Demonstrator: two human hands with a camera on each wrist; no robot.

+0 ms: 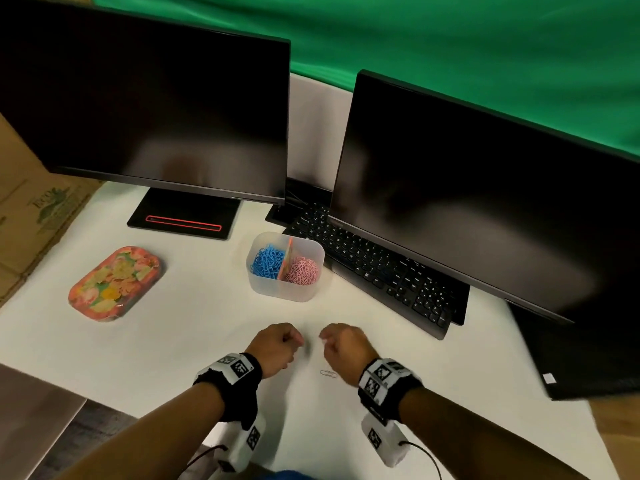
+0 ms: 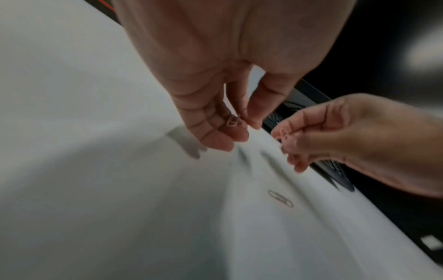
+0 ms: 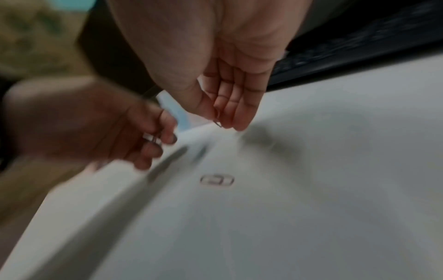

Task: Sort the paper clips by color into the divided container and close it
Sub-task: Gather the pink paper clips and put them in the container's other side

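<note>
Both hands hover nearest, low over the white bench: the left hand pinches 1 pale clip, the right hand another. Farther off, the open container holds blue clips left, pink right. A last clip lies between the wrists. Sorting looks nearly done; next likely dropping these in, then fetching the lid at far left.

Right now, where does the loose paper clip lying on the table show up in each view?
Head: the paper clip lies bottom centre, between the wrists.
Left wrist: right of centre, below the right hand.
Right wrist: centre, below the fingertips.
Shared landmark: the black keyboard along the table's far side.
</note>
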